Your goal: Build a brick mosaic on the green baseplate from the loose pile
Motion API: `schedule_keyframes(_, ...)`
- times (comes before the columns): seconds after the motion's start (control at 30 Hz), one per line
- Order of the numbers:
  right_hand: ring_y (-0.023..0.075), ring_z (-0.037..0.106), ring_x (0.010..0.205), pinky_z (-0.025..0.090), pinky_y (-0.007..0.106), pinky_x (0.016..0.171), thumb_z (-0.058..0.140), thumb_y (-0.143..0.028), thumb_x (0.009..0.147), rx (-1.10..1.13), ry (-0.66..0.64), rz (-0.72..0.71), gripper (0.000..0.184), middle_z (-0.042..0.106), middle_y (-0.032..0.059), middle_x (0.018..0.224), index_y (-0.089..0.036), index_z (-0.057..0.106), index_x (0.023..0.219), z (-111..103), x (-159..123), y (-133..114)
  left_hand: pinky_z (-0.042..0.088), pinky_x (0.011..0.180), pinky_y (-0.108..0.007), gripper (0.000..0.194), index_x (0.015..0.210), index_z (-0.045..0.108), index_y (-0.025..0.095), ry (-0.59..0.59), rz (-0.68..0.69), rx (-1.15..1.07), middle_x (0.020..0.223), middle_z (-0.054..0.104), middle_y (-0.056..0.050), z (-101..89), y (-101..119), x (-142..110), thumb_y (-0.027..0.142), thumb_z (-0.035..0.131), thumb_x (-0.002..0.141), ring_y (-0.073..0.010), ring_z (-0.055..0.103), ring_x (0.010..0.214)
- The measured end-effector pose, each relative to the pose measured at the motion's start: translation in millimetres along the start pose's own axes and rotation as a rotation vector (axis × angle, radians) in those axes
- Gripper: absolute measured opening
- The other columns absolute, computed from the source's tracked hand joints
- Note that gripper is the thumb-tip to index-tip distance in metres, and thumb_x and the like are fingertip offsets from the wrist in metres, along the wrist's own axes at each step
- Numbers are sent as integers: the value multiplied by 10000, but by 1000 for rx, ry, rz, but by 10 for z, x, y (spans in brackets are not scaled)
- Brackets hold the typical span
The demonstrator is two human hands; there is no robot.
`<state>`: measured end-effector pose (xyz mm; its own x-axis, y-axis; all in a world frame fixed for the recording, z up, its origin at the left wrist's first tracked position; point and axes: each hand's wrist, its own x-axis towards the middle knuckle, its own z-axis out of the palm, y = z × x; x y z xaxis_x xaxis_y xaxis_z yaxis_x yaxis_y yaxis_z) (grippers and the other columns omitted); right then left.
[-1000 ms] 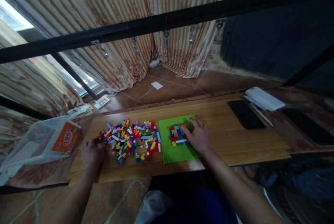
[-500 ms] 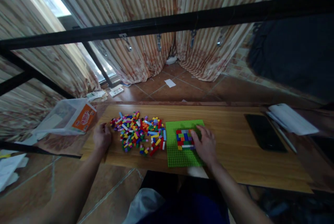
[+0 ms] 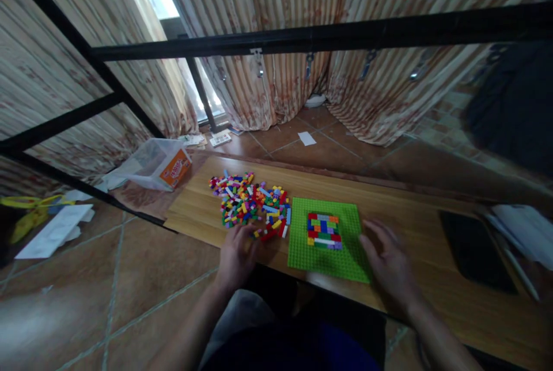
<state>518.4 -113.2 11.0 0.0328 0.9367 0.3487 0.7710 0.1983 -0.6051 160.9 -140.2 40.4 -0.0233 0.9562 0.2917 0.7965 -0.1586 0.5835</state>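
My left hand (image 3: pixel 237 256) is at the near edge of a loose pile of toy building bricks (image 3: pixel 244 204), its fingertips by the front bricks. Its thumb stands apart from the bent fingers, and I make out nothing held. On the table lies a green studded baseplate (image 3: pixel 298 253). A rectangular patch of joined bricks (image 3: pixel 324 231) in red, blue, yellow, white and other colours sits on it. Beside the plate's right edge, my right hand (image 3: pixel 387 256) has thumb and fingers apart, with nothing visible in it.
The long wooden table (image 3: pixel 196 201) runs across the view. A clear plastic box (image 3: pixel 151 163) with an orange label stands beyond its left end. At the right lie a dark flat phone-like slab (image 3: pixel 475 250) and white papers (image 3: pixel 525 230). A black metal bar (image 3: pixel 302 42) crosses above.
My left hand has moved from the table's left end to the pile's near side. The right hand has withdrawn rightward off the joined bricks, uncovering them. The head view has turned left.
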Motion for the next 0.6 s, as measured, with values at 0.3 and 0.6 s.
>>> schedule_keyframes(0.3, 345, 419, 1290, 384, 539, 1021, 378, -581, 928, -335, -122, -107, 568, 493, 143, 1396, -193, 524, 1316, 376, -278, -158, 518, 847, -348, 193, 1023, 597, 221, -7, 91, 98, 1024, 656, -50, 289, -6, 93, 157, 576, 842, -188, 614, 942)
schedule_keyframes(0.6, 351, 428, 1273, 402, 539, 999, 354, -572, 936, -429, -116, -63, 572, 485, 133, 1411, -192, 503, 1337, 366, -267, -207, 500, 839, -348, 187, 1017, 624, 211, 39, 81, 187, 967, 656, -59, 332, -91, 212, 160, 492, 895, -194, 600, 915)
